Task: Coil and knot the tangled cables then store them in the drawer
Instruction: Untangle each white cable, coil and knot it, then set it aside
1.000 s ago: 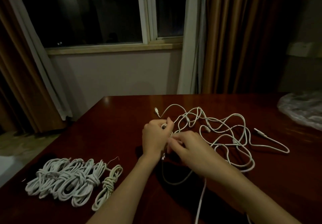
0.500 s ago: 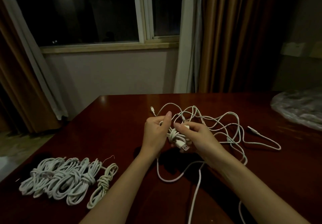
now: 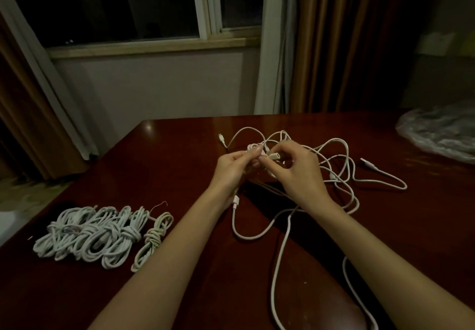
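A tangle of white cables (image 3: 336, 165) sprawls across the middle of the dark wooden table (image 3: 180, 150). Above it, my left hand (image 3: 232, 169) grips a small coiled bunch of white cable (image 3: 253, 150). My right hand (image 3: 299, 173) pinches a white USB plug (image 3: 275, 157) right beside that bunch. Loose cable runs from my hands down toward the near edge (image 3: 279, 265), and one plug end (image 3: 236, 199) hangs below my left wrist. At the near left lies a row of several coiled and knotted white cables (image 3: 97, 234). No drawer is visible.
A crumpled clear plastic bag (image 3: 439, 132) lies at the table's far right. Behind the table are a wall, a dark window and brown curtains. The table's left edge drops to the floor.
My right hand has lifted the USB plug up and over toward the coil in my left hand. The head view has shifted slightly.
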Motion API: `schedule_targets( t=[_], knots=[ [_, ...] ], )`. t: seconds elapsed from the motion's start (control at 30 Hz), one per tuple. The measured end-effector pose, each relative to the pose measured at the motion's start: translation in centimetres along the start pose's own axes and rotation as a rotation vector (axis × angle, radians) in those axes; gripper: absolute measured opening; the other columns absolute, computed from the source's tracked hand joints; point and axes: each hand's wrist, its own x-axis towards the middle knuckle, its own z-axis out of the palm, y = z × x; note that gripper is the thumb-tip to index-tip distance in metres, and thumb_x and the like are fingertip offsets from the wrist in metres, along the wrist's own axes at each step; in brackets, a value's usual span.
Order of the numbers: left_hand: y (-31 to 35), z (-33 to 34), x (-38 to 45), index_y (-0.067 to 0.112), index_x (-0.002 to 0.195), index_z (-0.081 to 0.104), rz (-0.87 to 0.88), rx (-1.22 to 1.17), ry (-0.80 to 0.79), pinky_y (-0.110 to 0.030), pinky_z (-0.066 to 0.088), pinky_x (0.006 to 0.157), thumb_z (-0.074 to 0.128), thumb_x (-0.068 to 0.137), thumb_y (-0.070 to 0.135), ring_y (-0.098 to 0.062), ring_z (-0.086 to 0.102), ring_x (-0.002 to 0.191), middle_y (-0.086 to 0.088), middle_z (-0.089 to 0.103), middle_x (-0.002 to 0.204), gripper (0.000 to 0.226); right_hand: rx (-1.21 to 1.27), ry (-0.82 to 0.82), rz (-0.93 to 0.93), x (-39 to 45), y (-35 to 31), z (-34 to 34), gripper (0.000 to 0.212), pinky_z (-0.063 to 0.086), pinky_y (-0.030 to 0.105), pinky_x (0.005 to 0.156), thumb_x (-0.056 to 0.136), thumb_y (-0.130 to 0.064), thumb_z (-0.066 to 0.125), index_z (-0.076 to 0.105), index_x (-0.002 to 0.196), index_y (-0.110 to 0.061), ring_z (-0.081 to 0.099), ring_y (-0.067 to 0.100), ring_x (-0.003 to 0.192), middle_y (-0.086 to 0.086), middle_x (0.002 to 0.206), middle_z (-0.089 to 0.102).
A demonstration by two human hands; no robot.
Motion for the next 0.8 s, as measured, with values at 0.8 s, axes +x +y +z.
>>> schedule_targets(
  t=[0.8],
  knots=[
    [0.5, 0.4, -0.8, 0.013, 0.096, 0.07, 0.195, 0.269, -0.247, -0.032, 0.055, 0.086, 0.054, 0.097, 0.015, -0.02, 0.069, 0.094, -0.005, 0.07, 0.094, 0.017, 0.267, -0.233, 0.284, 0.9, 0.6, -2.5, 0.012, 0.05, 0.015, 0.067, 0.077, -0.022, 0.078, 0.071, 0.087, -0.023, 0.068, 0.003, 0.083, -0.005, 0.087, 0.071]
  ],
)
